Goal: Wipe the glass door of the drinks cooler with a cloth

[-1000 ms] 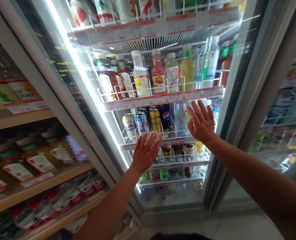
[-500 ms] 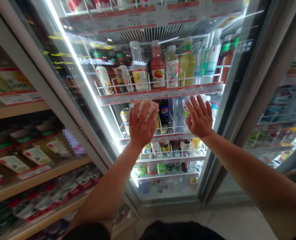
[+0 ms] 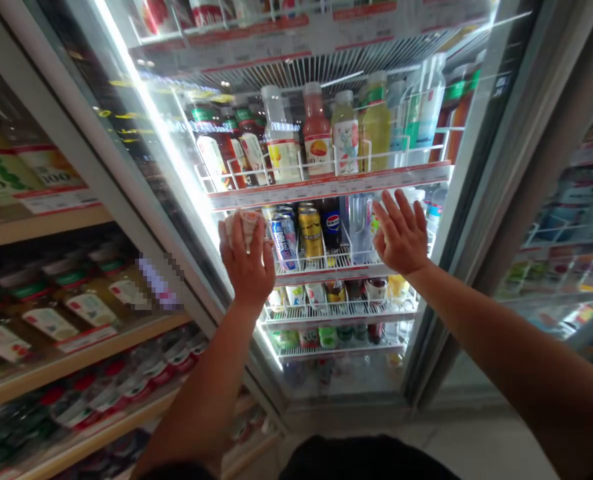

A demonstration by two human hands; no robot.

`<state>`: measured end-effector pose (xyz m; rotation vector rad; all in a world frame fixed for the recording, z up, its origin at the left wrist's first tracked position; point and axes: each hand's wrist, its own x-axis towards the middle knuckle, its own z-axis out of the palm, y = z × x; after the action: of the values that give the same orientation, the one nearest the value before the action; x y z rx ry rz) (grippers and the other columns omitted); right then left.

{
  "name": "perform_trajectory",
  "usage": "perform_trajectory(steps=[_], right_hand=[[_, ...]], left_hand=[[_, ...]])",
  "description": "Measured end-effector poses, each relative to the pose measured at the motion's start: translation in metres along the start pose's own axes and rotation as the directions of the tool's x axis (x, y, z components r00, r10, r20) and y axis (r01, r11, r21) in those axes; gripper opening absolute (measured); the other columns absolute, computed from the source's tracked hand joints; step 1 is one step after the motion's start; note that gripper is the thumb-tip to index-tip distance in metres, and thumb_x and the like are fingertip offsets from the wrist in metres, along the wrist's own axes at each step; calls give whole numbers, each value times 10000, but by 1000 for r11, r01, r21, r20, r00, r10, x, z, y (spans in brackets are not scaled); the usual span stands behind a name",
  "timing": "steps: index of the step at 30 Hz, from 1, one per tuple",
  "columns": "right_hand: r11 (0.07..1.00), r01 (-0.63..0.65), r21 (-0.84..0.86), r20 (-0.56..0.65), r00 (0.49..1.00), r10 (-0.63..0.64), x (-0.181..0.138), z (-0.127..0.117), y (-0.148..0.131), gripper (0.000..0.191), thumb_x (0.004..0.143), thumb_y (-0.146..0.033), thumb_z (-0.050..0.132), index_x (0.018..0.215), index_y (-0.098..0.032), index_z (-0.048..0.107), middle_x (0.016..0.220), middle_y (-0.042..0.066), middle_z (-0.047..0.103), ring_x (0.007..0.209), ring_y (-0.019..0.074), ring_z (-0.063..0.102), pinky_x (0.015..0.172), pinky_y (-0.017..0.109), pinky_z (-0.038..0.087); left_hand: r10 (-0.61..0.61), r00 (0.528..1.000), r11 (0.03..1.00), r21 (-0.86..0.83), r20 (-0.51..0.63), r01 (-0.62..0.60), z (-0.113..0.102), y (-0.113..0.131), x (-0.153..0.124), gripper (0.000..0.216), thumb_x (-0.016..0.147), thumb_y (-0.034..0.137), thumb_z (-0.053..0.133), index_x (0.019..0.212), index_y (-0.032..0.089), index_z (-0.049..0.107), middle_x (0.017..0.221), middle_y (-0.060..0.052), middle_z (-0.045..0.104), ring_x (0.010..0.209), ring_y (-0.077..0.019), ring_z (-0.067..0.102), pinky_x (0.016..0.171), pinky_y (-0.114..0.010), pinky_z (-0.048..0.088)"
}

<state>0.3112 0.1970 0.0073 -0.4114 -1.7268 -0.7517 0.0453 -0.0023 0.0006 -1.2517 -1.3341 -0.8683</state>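
Note:
My left hand (image 3: 247, 270) presses a crumpled whitish-pink cloth (image 3: 250, 221) against the glass door (image 3: 321, 383) of a lit drinks fridge. It is near the door's left side, by the bright light strip (image 3: 146, 113). Fingers lie over the cloth and hide part of it. My right hand (image 3: 402, 240) is spread at the right of the glass, palm forward, and holds nothing. Behind the glass, between the hands, stand a gold can (image 3: 310, 233), a blue and silver can (image 3: 283, 243) and a dark Pepsi bottle (image 3: 332, 223).
Juice bottles (image 3: 319, 137) stand on the wire shelf above my hands, with more cans and bottles lower down. At the left, open wooden shelves (image 3: 141, 327) hold rows of bottles. A metal door frame (image 3: 476, 227) and another glass-fronted fridge (image 3: 551, 220) are on the right.
My left hand has slid left across the glass with the cloth, uncovering the cans behind. My right hand stays in nearly the same place.

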Motion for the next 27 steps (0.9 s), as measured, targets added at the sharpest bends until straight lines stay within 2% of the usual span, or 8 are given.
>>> perform_trajectory(steps=[2,6,12,15,18,20,24,27], right_hand=[[1000,-17,13,18,1000,17,-1,0,0,770,988,-206,432,1660,-304,68,1661,40,375,1560,276,294,1249,554,291],[996,-61,61,79,995,56,-2,2,1,750,991,-215,434,1655,-323,104,1658,30,384,1558,291,296,1261,569,262],[999,-11,45,6,1000,11,-1,1,0,772,976,-188,453,1656,-305,106,1651,41,395,1559,271,297,1260,550,279],[999,4,34,-21,1000,-3,1,0,-1,760,975,-176,456,1655,-283,134,1646,56,400,1560,264,293,1260,539,283],[1000,13,12,-29,1000,-12,2,-1,-2,769,974,-175,466,1657,-275,128,1633,61,421,1561,254,290,1263,521,283],[1000,12,-2,-28,1000,-12,2,-1,-2,775,972,-174,465,1658,-273,119,1630,62,428,1560,254,292,1260,521,289],[1000,11,-14,-28,1000,-12,1,0,-1,768,970,-171,454,1657,-276,127,1626,61,432,1556,252,302,1249,519,307],[1000,10,3,-30,999,-10,0,0,-1,764,967,-179,455,1656,-274,140,1634,61,420,1555,260,306,1250,524,301]], left_hand=[[43,998,999,-2,35,-43,-2,3,-14,667,996,223,544,1613,306,305,1739,-20,69,1602,-336,62,1304,-581,204],[214,971,977,-50,110,-209,-3,5,-32,668,967,241,613,1580,353,370,1691,-30,286,1595,-311,139,1284,-550,278],[-1,1000,1000,-4,-10,1,-5,-7,-5,547,1031,255,472,1574,263,407,1731,-12,140,1591,-352,124,1314,-549,201],[29,999,999,-22,18,-29,2,4,-24,632,995,231,540,1598,270,353,1727,-72,152,1587,-377,129,1282,-629,233],[137,989,990,-22,46,-136,9,7,-38,719,946,205,619,1595,342,342,1702,-66,250,1588,-355,149,1258,-622,296],[154,988,988,-20,21,-153,9,-2,-28,698,951,219,616,1582,374,360,1695,-37,274,1588,-333,165,1268,-594,293],[34,998,999,-23,-58,-35,2,-17,7,627,993,243,545,1588,332,369,1708,-47,232,1590,-334,158,1299,-578,214],[29,998,998,-62,-55,-32,2,-10,6,619,990,232,552,1582,306,387,1709,-62,227,1594,-340,131,1298,-590,202]])
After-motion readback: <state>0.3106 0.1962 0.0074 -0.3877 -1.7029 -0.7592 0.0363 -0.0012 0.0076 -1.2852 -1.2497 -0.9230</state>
